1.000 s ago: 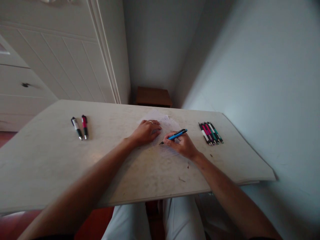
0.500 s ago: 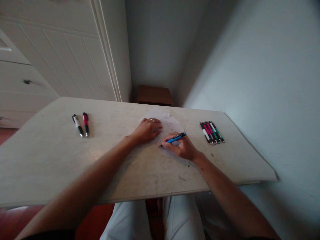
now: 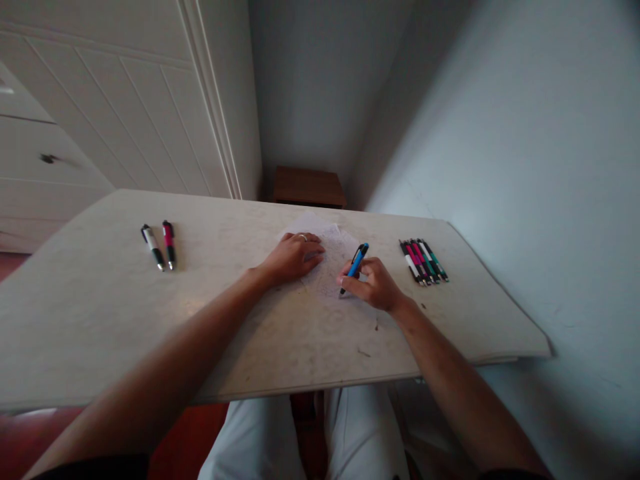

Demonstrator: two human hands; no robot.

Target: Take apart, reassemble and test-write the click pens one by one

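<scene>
Right hand (image 3: 376, 285) pinched blue pen (image 3: 356, 261), now raised steeper than before, tip on paper (image 3: 334, 257). Left hand (image 3: 294, 257) stayed spread flat, pressing paper on worktop (image 3: 100, 313).

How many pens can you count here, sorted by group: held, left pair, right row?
Blue plastic pen held in the right hand: 1
Loose pens at left: 2
Packed row of pens at right: 5, as far as shows
Total: 8

Blue pen (image 3: 357, 258) upright in right hand (image 3: 375, 287) over paper (image 3: 330, 267), left hand (image 3: 293, 257) flat on it.
</scene>
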